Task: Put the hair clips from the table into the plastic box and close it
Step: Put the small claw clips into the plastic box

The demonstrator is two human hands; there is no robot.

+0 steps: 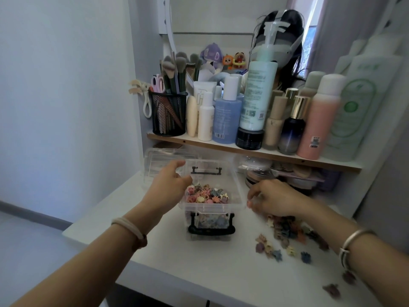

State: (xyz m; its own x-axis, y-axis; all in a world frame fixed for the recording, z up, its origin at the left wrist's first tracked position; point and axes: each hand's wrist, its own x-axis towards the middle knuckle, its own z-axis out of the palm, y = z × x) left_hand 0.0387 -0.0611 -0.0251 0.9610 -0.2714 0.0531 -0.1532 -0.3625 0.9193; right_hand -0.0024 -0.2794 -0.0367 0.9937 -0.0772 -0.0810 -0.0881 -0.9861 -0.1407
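A clear plastic box [238,196] with black latches stands open on the white table [210,262], holding several small coloured flower hair clips [207,194]. My left hand [170,185] rests against the box's left rim, fingers loosely apart, nothing visibly in it. My right hand [274,197] is just right of the box, its fingertips pinched on a small pink hair clip [250,203]. More loose hair clips [285,231] lie scattered on the table under and to the right of that hand. The clear lid [161,161] lies behind the box at the left.
A shelf [254,151] above the table's back carries bottles, a jar and a black mesh cup of brushes [169,111]. Under it at the right are stacked round containers [265,173]. The table's front-left edge drops off to the floor.
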